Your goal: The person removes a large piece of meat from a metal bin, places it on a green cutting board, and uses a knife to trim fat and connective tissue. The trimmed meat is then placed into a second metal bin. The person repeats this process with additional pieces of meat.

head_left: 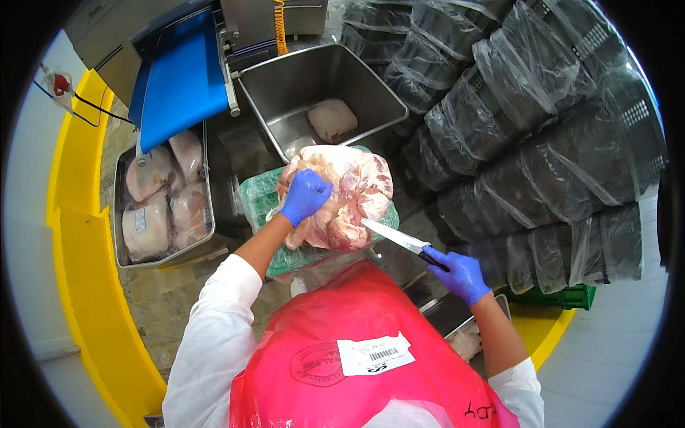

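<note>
A large piece of raw meat, pale with fat and pink in places, lies on a green board or crate that looks covered in clear plastic. My left hand, in a blue glove, is closed in a fist against the meat's left side; whatever its fingers grip is hidden. My right hand, also gloved in blue, holds the dark handle of a knife. The blade points up and left, and its tip is at the meat's lower right edge.
Behind the meat stands a deep metal bin with one meat piece inside. At left, a metal tub holds several packed pieces below a blue conveyor belt. Plastic-wrapped dark crates are stacked at right. Yellow barriers line the left wall.
</note>
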### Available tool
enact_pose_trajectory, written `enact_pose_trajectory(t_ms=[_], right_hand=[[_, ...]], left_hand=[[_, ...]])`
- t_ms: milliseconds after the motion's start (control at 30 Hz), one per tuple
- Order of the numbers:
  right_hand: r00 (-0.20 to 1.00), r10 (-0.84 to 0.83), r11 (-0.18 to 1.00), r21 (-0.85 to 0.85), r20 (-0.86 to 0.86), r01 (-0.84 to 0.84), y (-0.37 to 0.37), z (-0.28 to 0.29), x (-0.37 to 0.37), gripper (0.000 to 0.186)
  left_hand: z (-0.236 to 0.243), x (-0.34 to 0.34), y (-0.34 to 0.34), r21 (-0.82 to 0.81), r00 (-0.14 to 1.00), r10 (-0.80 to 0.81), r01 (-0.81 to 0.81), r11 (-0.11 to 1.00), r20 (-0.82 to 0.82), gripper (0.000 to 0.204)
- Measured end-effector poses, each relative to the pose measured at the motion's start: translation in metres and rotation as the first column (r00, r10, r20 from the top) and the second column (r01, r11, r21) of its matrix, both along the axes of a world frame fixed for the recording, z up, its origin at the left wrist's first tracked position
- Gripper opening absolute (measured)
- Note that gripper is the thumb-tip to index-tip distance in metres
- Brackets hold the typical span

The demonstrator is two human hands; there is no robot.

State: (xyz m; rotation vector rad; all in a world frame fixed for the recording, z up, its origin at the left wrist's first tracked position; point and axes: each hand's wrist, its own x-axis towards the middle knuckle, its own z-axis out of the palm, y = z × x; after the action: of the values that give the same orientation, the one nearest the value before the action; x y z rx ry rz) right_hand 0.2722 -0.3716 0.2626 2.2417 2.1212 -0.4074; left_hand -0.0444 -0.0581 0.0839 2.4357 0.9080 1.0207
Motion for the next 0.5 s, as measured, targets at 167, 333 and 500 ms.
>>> enact_pose_trajectory(t_ms=[167,333,500], right_hand=[[0.995,-0.002,1.000,-0.014,0.101,0.004,0.000,0.062,-0.039,0.047],[0.991,0.010,1.000,0.005,0.132,-0.011,0.022,0.106,-0.063,0.043],[0.992,0.046,0.997,-0.059,0.118,-0.039,0.058,0.112,-0.084,0.040]], left_hand=[[0.021,-0.020,-0.020,0.136,0.996,-0.058,0.067,0.988,-0.069,0.031],[0.039,-0.021,-0.032,0.183,0.995,-0.097,0.093,0.979,0.015,0.025],[0.021,-0.020,-0.022,0.192,0.994,-0.087,0.098,0.976,-0.064,0.022]])
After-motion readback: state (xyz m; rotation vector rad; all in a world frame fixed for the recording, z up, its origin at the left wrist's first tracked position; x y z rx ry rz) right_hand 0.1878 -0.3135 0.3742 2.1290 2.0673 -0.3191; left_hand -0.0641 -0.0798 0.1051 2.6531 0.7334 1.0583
